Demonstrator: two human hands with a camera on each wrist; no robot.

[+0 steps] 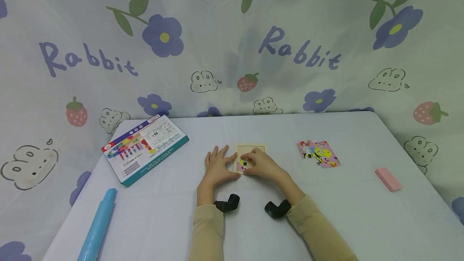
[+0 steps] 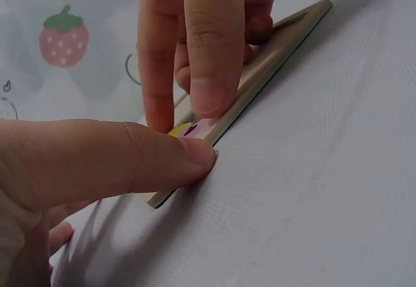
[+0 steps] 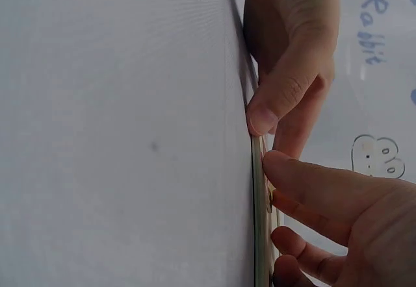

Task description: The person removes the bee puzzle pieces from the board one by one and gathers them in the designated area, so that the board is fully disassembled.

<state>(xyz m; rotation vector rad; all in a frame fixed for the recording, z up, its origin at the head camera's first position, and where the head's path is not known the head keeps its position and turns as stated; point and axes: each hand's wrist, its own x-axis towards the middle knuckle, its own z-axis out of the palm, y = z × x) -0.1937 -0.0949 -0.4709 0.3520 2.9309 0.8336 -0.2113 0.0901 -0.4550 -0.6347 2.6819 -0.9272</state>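
Observation:
A small wooden puzzle tray (image 1: 251, 146) lies flat on the white table. Pink, yellow and black puzzle pieces (image 1: 242, 165) show in its near left part, partly hidden by fingers. My left hand (image 1: 217, 168) is at the tray's left side with fingers spread; its thumb (image 2: 195, 150) touches the near edge. The right hand (image 1: 264, 165) is over the tray, thumb and index finger pinching a puzzle piece (image 3: 270, 200) low at the tray's surface. Several loose puzzle pieces (image 1: 319, 154), pink with printed figures, lie to the right.
A flat printed box (image 1: 145, 148) lies at the back left. Toward the front left is a long light-blue object (image 1: 98, 226). A pink block (image 1: 388, 179) sits near the right edge. A patterned cloth (image 1: 224, 43) hangs behind the table.

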